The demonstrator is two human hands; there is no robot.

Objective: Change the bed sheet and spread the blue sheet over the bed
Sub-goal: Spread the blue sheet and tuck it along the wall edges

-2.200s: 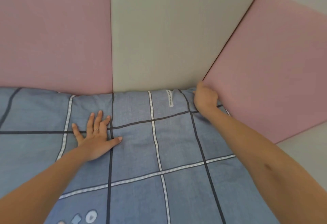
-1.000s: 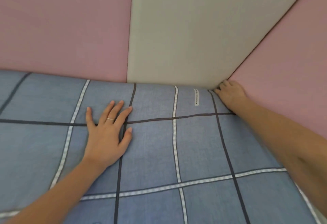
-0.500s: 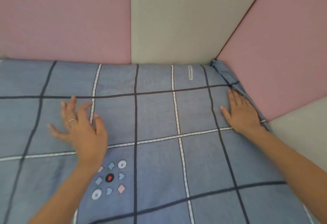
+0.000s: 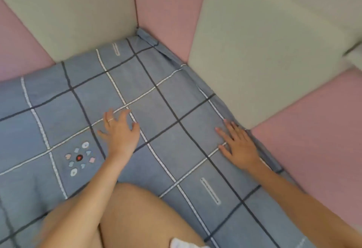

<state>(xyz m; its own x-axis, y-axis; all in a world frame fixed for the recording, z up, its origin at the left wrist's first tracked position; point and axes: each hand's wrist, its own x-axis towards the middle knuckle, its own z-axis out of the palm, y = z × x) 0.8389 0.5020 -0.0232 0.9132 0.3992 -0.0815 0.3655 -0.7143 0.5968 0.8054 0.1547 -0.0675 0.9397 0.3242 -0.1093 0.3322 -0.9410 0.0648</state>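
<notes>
The blue sheet point(image 4: 164, 98), checked with dark and white lines, lies flat over the bed and reaches into the far corner, where a fold of it stands bunched against the wall. My left hand point(image 4: 120, 132) hovers or rests lightly on the sheet's middle with fingers spread and slightly bent, holding nothing. My right hand point(image 4: 238, 145) lies flat on the sheet close to its right edge, fingers straight. A small flower-like print point(image 4: 79, 157) sits left of my left arm.
Padded wall panels, pink point(image 4: 166, 8) and cream point(image 4: 260, 51), enclose the bed at the back and right. My bare knee point(image 4: 141, 214) is on the sheet at the bottom centre. The sheet's right edge runs along the panels.
My right hand has left the far corner and slid back along the right edge. My left hand moved back toward me. The view has swung left and my knee has come into view.
</notes>
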